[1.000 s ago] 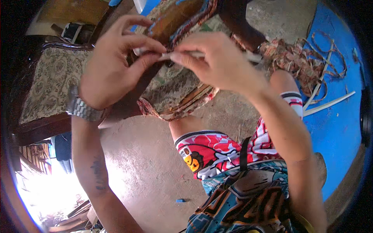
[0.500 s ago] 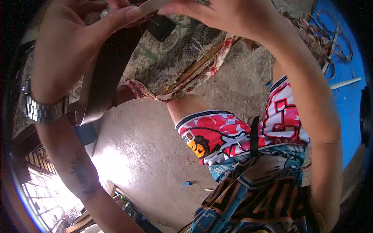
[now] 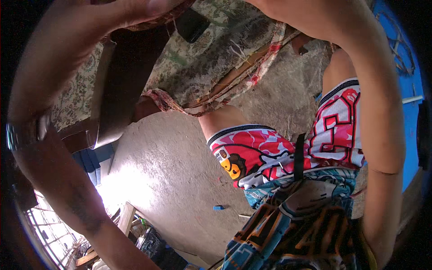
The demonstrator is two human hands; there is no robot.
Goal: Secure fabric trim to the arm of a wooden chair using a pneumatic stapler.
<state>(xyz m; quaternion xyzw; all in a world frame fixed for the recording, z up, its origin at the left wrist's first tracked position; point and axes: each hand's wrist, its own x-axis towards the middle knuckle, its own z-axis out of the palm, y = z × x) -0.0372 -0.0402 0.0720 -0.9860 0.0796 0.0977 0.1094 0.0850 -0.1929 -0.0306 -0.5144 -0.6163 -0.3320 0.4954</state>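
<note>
My left hand (image 3: 85, 40) reaches up to the top left, its thumb lying over a frayed reddish-brown fabric strip (image 3: 168, 18); the other fingers are cut off by the picture's top edge. At the top right my right hand (image 3: 310, 18) is bent inward, with its fingers out of the picture, so its grip is hidden. Between and below the hands is floral upholstery (image 3: 202, 67), worn and with loose threads. A twisted red-and-white cloth strip (image 3: 265, 60) hangs along its bare wooden edge. A dark flat rectangular object (image 3: 192, 24) lies on the upholstery.
A broad dark brown panel (image 3: 128, 67) of the furniture stands under my left hand. Rough concrete floor (image 3: 166, 180) holds a small blue block (image 3: 218, 208). To the right, a blue surface (image 3: 409, 135) bears scraps and a pale stick (image 3: 411, 99). Clutter (image 3: 150, 240) sits lower left.
Both hands have moved higher and farther apart, partly out of the picture. The view has shifted slightly, and less of the scraps on the blue surface shows.
</note>
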